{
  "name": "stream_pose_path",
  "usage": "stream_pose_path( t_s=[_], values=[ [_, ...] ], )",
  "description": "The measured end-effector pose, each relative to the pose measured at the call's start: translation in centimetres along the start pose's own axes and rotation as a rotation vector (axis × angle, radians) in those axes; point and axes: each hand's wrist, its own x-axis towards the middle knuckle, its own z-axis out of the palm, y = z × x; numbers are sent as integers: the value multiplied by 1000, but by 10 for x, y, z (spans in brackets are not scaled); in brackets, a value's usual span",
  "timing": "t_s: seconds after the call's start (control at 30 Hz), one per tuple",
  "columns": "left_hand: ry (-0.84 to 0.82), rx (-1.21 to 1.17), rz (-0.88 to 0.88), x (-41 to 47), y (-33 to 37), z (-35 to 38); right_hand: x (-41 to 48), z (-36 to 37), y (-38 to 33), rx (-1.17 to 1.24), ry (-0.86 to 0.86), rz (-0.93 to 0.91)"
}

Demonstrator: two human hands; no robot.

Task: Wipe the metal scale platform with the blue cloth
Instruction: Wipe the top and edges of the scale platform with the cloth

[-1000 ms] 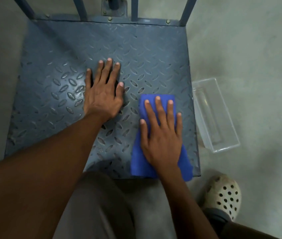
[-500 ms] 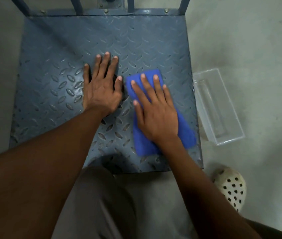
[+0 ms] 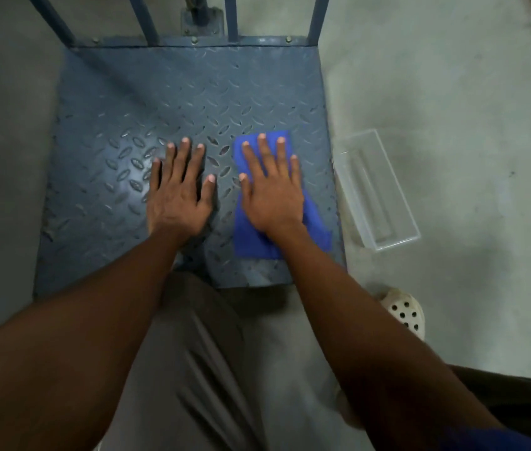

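The metal scale platform (image 3: 134,102) is a grey-blue diamond-tread plate lying on the floor in front of me. A folded blue cloth (image 3: 252,237) lies on its right half, near the right edge. My right hand (image 3: 272,190) presses flat on the cloth, fingers spread and pointing away from me, covering most of its middle. My left hand (image 3: 178,190) rests flat on the bare plate just left of the cloth, fingers apart, holding nothing. The two hands sit side by side with a narrow strip of plate between them.
A clear plastic tray (image 3: 379,190) sits on the concrete floor beside the platform's right edge. Blue upright bars (image 3: 147,24) rise along the platform's far edge. My knee (image 3: 205,353) and a white perforated clog (image 3: 405,312) are at the near side.
My right hand has slid the cloth away from me up the plate, then to the right toward the edge. My left hand has stayed planted on the plate.
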Motion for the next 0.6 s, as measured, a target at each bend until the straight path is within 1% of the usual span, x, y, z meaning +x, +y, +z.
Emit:
stream_pose_path(
  t_s=[0.03,0.07,0.1,0.23,0.4,0.47,0.53,0.6],
  values=[
    [9,-6,9,-6,-3,-1,-15,1,-10,17,-17,-83],
    [12,-12,22,-12,-7,-1,-33,1,-16,32,-20,-123],
    [8,-16,32,-17,-10,-2,-52,1,-17,41,-12,-126],
    [-45,-12,13,-26,-11,-8,-113,-6,18,26,31,-25],
    [-54,8,4,-25,-8,-13,-134,-17,62,-19,49,79],
    [-58,14,2,-25,-8,-13,-135,-14,60,-49,60,114],
    [-55,31,-3,-24,-7,-11,-126,-8,45,-64,109,216],
    [-50,28,-3,-25,-7,-11,-104,-3,22,-14,144,326]
  ],
)
